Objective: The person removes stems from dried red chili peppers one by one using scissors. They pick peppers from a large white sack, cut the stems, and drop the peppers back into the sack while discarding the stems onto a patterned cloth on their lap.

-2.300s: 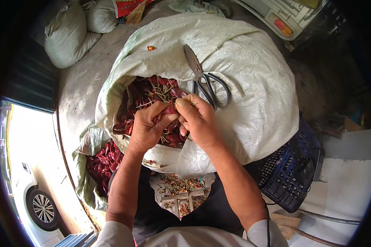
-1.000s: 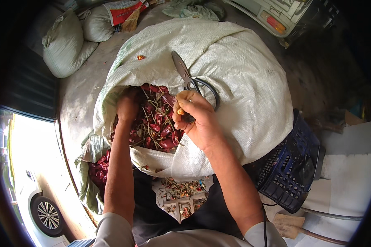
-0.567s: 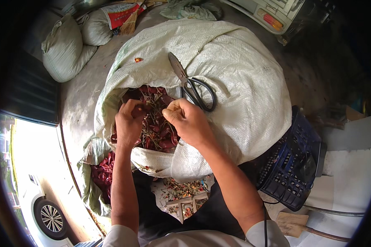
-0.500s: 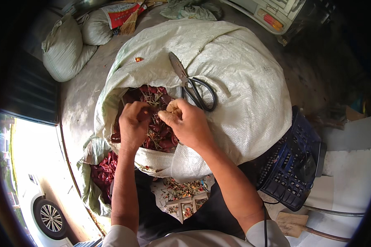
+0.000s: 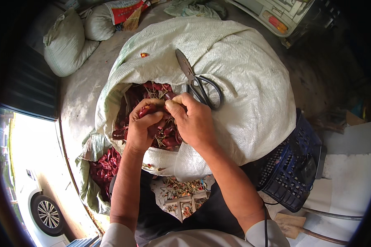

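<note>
A large white woven sack [image 5: 247, 78] lies in front of me, its mouth open toward my left. Inside are dark red dried chilies [image 5: 171, 141] with thin stems. Over the opening, my left hand [image 5: 141, 128] is closed around a dried red chili [image 5: 146, 110] that shows between thumb and fingers. My right hand [image 5: 193, 122] pinches with thumb and forefinger right against the left fingertips; what lies in that pinch is too small and covered to make out. Black-handled scissors [image 5: 198, 81] rest on the sack, just beyond my right hand.
A greenish sack of brighter red chilies [image 5: 105, 164] stands at the lower left. Stems and bits litter the floor around a wooden frame [image 5: 186, 199] between my legs. On the right is a dark blue plastic crate [image 5: 286, 164]. Filled white sacks [image 5: 66, 45] stand far left.
My left hand has turned and closed, with a red chili now showing in it. Both hands have come together at the fingertips. The view has shifted slightly.
</note>
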`<state>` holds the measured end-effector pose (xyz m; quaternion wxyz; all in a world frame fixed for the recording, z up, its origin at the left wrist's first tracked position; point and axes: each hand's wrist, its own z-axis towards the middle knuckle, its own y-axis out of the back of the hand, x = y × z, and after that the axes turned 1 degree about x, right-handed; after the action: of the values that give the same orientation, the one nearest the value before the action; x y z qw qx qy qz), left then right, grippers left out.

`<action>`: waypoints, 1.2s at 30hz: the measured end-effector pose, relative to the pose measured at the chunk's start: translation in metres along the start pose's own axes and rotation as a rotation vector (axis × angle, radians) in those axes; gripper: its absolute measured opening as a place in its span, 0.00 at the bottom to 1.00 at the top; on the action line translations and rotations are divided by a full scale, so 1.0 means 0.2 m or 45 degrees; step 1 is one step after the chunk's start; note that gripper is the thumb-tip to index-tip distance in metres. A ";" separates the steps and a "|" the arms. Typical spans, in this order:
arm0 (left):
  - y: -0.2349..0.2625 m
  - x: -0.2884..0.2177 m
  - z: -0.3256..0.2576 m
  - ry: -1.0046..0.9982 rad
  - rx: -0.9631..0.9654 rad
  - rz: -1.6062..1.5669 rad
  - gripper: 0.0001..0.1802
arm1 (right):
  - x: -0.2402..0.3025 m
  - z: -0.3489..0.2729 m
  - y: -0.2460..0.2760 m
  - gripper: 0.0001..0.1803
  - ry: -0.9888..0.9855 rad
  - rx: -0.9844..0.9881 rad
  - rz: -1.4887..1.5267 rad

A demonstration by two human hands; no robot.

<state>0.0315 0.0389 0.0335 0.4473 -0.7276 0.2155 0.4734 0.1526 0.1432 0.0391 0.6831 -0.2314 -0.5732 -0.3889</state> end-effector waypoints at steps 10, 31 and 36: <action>-0.01 0.06 0.00 -0.087 0.009 0.202 0.12 | -0.02 0.01 -0.02 0.13 0.240 -0.091 -0.303; 0.01 0.07 0.01 -0.209 0.237 -0.289 0.10 | 0.03 -0.05 -0.07 0.15 -0.584 0.083 1.225; -0.09 0.03 0.02 -0.273 0.133 -0.015 0.08 | -0.01 0.04 -0.05 0.11 0.571 -0.358 -0.242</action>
<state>0.0448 0.0523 0.0358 0.5080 -0.6497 0.1867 0.5338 0.1404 0.1433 0.0381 0.7144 -0.1774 -0.3672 -0.5686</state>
